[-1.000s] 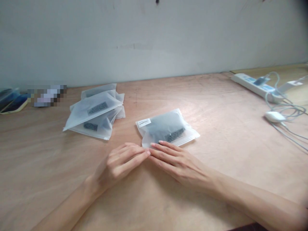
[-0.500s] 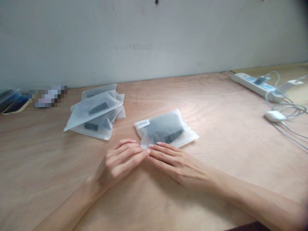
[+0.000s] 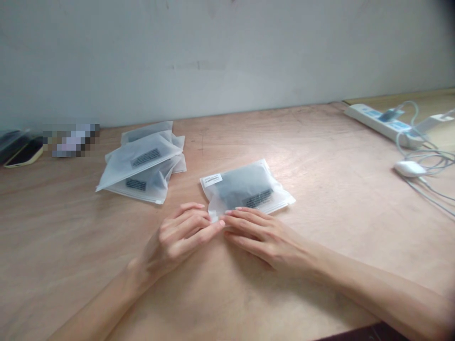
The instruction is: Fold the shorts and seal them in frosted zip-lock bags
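A frosted zip bag (image 3: 234,184) lies flat on the table, with a dark item showing through it. It has a white label at its far left corner and a block of dark print near its front edge. At its near left corner, my left hand (image 3: 185,234) is closed with curled fingers and the thumb pointing right; the exact grip is partly hidden. My right hand (image 3: 261,234) lies beside it, fingers stretched out, their tips on the bag's front edge. The hands almost touch at the thumb.
A loose pile of similar frosted bags (image 3: 142,161) rests left of the hands. Farther left are a phone (image 3: 26,151) and a blurred-out item (image 3: 74,140). On the right are a power strip (image 3: 384,124), a white adapter (image 3: 409,168) and tangled cables. A wall (image 3: 227,61) rises behind the table.
The right hand has shifted slightly right and its fingertips have drawn a little away from my left thumb. The bag and the left hand have hardly moved.
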{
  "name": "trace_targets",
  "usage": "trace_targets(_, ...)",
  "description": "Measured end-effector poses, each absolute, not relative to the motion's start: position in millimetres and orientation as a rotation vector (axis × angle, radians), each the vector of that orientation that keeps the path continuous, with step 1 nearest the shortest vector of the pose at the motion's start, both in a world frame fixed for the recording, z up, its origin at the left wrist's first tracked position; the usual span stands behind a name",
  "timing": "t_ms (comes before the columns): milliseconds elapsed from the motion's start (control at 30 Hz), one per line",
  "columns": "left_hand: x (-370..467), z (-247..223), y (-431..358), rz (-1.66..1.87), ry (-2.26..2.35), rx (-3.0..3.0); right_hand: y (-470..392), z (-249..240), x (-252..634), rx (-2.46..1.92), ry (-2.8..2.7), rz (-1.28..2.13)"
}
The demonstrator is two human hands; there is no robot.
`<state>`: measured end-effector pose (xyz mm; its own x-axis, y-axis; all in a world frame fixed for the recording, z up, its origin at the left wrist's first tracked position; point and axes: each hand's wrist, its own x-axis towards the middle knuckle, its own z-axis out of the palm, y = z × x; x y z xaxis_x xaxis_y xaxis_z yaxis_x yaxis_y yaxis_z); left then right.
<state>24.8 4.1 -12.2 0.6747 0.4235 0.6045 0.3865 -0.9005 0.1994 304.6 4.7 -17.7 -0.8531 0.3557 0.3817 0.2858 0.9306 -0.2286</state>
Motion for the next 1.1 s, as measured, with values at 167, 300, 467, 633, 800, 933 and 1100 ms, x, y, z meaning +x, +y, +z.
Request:
trace_targets(167,12,-22,9,1.079,0.901,2.826,13,-18,313,-0.624,-2.551,-0.020)
trace_targets(300,3,-22,13,1.068,1.071,2.888,19,-16,318,-0.831,-2.442,-0.237)
trace_targets(467,6,-17,10,1.213,1.160,2.866,18,-16,320,-1.037,-2.352,-0.277)
trace_targets(633,10,-9,5,1.215,1.355,2.895,19,-22,318,-0.951,-2.331,0.106)
trace_targets(800,15,-3,3,1.113,1.298,2.914,18,-27,316,-0.829,-2.284,0.343)
trace_targets(933,22,-6,2,0.922,1.037,3.022,13,-29,315,-0.781,-2.297,0.408)
trace_targets(1100,21,-15,2,0.967,0.928,2.969,16,-28,315,-0.831,-2.261,0.397)
